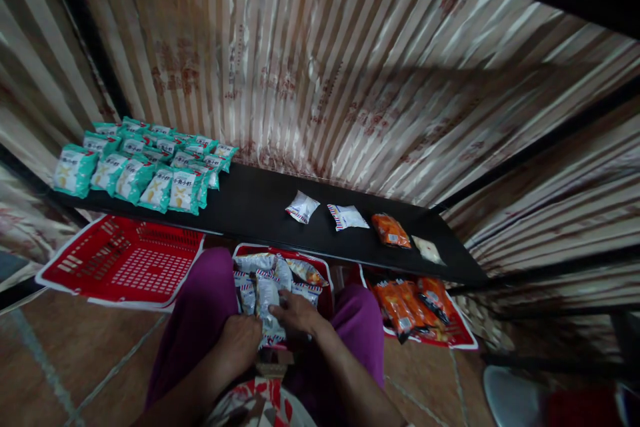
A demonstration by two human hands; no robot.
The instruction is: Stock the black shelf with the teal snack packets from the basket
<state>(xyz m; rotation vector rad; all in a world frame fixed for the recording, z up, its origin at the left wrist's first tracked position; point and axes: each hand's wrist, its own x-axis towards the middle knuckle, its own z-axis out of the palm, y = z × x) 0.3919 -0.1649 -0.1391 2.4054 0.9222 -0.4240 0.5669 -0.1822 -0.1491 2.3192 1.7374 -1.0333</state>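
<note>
A silver-white snack bag [269,300] with a striped end stands between my hands, in front of the red basket between my knees. My left hand [243,341] is closed at the bag's lower left edge, its fingertips hidden. My right hand [296,315] grips the bag's right side, with the thumb over its front. Behind the bag, more snack bags [247,295] of the same kind fill the red basket [327,280]. One bag with an orange-yellow picture [306,271] lies at the basket's back right.
A black shelf [255,197] runs across in front. It holds rows of teal snack bags [133,177], two white bags [349,217], an orange bag [391,231] and a pale packet [427,250]. Red baskets stand left [65,267] and right [465,333], the right one holding orange bags [395,307].
</note>
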